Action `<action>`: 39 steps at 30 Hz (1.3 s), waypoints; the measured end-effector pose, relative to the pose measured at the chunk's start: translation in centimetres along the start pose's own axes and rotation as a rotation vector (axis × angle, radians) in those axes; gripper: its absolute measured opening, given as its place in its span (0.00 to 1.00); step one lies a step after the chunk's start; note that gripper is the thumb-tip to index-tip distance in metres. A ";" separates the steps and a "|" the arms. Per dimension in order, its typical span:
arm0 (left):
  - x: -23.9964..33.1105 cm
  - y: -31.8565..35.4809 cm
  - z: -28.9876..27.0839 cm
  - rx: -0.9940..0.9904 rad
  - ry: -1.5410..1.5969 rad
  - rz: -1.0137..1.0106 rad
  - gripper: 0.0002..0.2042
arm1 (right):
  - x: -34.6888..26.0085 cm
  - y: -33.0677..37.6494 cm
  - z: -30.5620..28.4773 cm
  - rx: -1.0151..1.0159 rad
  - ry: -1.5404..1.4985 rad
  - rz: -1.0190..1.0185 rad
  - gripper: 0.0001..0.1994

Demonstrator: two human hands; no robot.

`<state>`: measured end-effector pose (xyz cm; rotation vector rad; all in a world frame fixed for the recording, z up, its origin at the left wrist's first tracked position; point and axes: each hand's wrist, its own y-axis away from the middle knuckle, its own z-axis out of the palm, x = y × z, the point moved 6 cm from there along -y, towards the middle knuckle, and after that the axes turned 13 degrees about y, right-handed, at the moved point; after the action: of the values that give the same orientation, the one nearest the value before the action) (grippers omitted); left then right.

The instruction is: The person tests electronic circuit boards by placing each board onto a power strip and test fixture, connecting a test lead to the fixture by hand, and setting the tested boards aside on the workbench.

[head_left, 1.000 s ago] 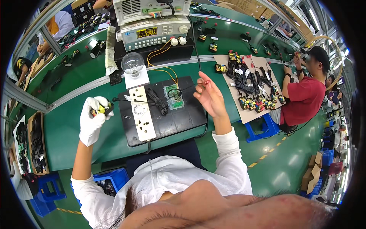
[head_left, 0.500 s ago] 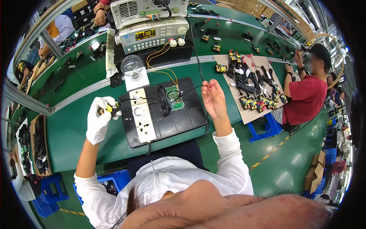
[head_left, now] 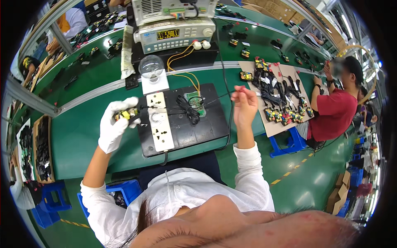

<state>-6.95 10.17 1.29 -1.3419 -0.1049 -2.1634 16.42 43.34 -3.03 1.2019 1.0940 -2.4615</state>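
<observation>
Left hand (head_left: 112, 125), gloved: was closed round a small yellow-and-black circuit board (head_left: 125, 114), left of the power strip (head_left: 163, 139).
Right hand (head_left: 245, 107), bare: pinched the red end (head_left: 240, 89) of the black cable (head_left: 217, 98).
Cable: stretched between both hands over the black box (head_left: 198, 135); its bundle (head_left: 189, 110) partly hid the green board (head_left: 201, 111).
Behind: glass bulb (head_left: 151, 68) stood front-left of the instrument (head_left: 180, 36).
Right: cardboard sheet (head_left: 273, 131) held more boards (head_left: 285, 115), cables.
</observation>
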 end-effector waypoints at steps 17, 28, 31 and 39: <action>-3.2 -1.9 5.3 -0.143 -0.900 0.213 0.33 | -13.4 1.0 2.1 -0.087 -0.763 -0.118 0.11; -4.9 -1.6 3.6 -0.027 -1.056 0.328 0.27 | -14.9 1.8 6.7 -0.434 -0.453 -0.152 0.12; -5.4 -2.3 2.7 0.054 -0.985 0.189 0.27 | -13.2 2.6 8.2 -0.390 -0.090 -0.135 0.14; -5.1 -2.8 2.9 -0.006 -1.017 0.334 0.29 | -3.5 2.3 10.6 -0.375 1.027 0.260 0.09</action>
<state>-4.43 15.70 -0.91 -2.1494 -0.2401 -1.0518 13.36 33.90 2.52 2.3269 1.3691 -1.2834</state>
